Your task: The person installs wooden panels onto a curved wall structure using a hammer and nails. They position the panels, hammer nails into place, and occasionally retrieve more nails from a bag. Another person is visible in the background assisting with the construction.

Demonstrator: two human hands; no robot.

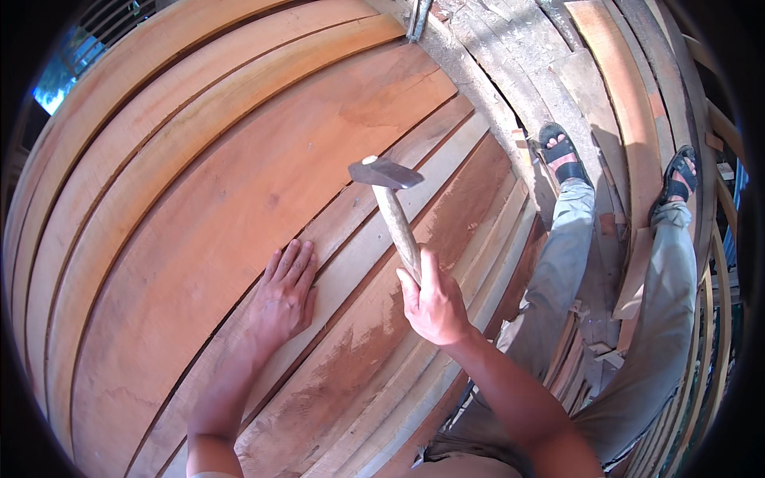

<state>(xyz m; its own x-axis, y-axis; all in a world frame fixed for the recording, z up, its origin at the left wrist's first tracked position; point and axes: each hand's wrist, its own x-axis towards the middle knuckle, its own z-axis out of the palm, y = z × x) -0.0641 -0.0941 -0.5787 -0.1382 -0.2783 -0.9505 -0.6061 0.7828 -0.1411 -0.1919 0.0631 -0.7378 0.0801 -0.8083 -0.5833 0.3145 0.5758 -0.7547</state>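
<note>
My right hand (pixel 437 301) is closed round the lower part of a hammer's pale wooden handle. The hammer (pixel 394 215) is held up over the boards, its dark metal head at the top of the handle. My left hand (pixel 284 291) lies flat on a narrow wooden plank (pixel 358 210), fingers stretched out and pointing away from me. Its fingertips reach the dark gap between that plank and a wide reddish-brown board (pixel 231 199). Beside the plank, nearer to me, runs a paler strip (pixel 414 209).
Several long curved planks (pixel 183 88) lie along the far left. My feet in black sandals (pixel 564 151) stand at the right on worn boards, with a long loose plank (pixel 617 72) between them. Wood scraps (pixel 610 354) lie near my legs. A metal piece (pixel 418 20) stands at the top.
</note>
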